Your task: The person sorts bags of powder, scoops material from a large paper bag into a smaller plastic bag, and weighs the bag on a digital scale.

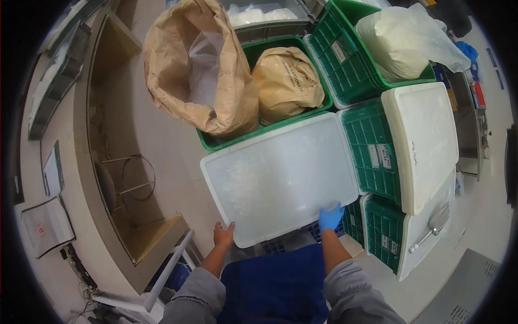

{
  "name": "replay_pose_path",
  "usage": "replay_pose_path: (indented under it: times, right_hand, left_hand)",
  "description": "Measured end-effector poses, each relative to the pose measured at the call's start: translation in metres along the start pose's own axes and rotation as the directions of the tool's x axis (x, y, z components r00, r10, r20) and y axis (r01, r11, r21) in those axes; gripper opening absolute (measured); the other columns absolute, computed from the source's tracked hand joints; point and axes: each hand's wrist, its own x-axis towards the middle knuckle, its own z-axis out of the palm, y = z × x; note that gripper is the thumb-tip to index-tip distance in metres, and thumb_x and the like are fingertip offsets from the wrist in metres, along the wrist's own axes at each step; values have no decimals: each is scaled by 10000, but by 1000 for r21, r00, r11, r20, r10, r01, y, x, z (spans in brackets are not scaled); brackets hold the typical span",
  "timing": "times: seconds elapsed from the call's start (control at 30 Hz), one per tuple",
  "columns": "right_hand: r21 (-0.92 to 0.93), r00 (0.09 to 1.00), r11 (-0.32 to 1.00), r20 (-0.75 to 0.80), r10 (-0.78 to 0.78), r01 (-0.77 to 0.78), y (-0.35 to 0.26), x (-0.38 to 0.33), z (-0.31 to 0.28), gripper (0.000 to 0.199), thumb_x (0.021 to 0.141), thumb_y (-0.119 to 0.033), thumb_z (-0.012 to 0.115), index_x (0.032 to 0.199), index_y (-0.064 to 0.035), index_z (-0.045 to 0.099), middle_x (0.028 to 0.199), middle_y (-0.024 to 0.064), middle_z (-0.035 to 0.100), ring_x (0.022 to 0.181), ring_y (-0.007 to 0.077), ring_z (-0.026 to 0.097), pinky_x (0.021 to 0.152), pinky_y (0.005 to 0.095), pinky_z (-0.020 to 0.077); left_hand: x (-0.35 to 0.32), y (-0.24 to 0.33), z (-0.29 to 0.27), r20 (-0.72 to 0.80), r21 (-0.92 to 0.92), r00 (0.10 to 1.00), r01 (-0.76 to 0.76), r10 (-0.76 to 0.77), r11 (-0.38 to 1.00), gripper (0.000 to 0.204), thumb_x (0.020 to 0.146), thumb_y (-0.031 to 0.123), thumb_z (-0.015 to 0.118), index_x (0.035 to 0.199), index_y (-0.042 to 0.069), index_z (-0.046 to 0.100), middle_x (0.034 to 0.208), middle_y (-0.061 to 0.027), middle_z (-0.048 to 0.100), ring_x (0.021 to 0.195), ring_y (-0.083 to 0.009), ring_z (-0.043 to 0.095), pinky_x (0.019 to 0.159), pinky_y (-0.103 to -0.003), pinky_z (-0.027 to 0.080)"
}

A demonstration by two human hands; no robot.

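A large white rectangular lid (280,178) lies in front of me, its far edge up against a green crate (208,141). My left hand (223,235), bare, grips the lid's near left corner with the thumb on top. My right hand (330,217), in a blue glove, is closed on the near right edge. The fingers of both hands are partly hidden under the lid. Blue grid-like crate sides (318,232) show below its near edge; whether the lid rests on them I cannot tell.
The green crate holds an open brown paper sack (237,97) and a folded one (291,83). Lidded green crates (369,151) stack at right, with a metal scoop (434,224) on one lid. A plastic bag of pale powder (396,43) sits in another. At left stands a bench (83,178).
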Motion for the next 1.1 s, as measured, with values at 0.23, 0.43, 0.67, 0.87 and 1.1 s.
replay_pose_path:
  times: [0.23, 0.43, 0.67, 0.87, 1.1]
  right_hand:
    - [-366, 855, 807, 424, -298, 463, -107, -11, 16, 917, 681, -226, 743, 1483, -287, 303, 1547, 266, 118, 1382, 526, 186, 1019, 666, 309]
    - [-395, 813, 752, 490, -313, 527, -106, 5, 15, 941, 669, -211, 751, 1484, -287, 287, 1547, 275, 89, 1351, 594, 174, 993, 633, 375]
    - [-356, 771, 751, 558, -305, 555, -111, 6, 7, 934, 707, -250, 753, 1499, -249, 258, 1526, 325, 73, 1298, 644, 219, 1034, 543, 397]
    - [-403, 798, 738, 522, -300, 541, -102, -34, 23, 927, 717, -285, 739, 1503, -249, 249, 1520, 333, 95, 1300, 627, 244, 1029, 555, 396]
    - [-385, 826, 805, 522, -214, 452, -116, -15, 43, 825, 740, -258, 685, 1470, -226, 305, 1509, 313, 117, 1277, 545, 333, 922, 539, 475]
  left_hand:
    - [64, 22, 14, 204, -572, 972, 19, 120, 820, 726, 832, 402, 720, 1333, -45, 443, 1235, -201, 591, 1117, -286, 584, 955, -365, 449]
    - [65, 40, 18, 69, -671, 982, -84, 175, 736, 591, 838, 330, 726, 1248, -41, 520, 1167, -159, 629, 1054, -254, 605, 926, -356, 462]
    - [60, 29, 4, 249, -737, 960, 104, 125, 668, 651, 858, 348, 694, 1317, -52, 464, 1238, -170, 584, 1132, -264, 558, 984, -357, 419]
    - [49, -6, 0, 257, -741, 963, 139, 86, 657, 700, 865, 384, 681, 1359, -43, 428, 1276, -169, 559, 1175, -271, 533, 1016, -357, 394]
    - [67, 17, -16, 143, -568, 987, 23, 71, 823, 715, 869, 434, 671, 1341, -44, 428, 1264, -180, 569, 1159, -280, 550, 994, -360, 419]
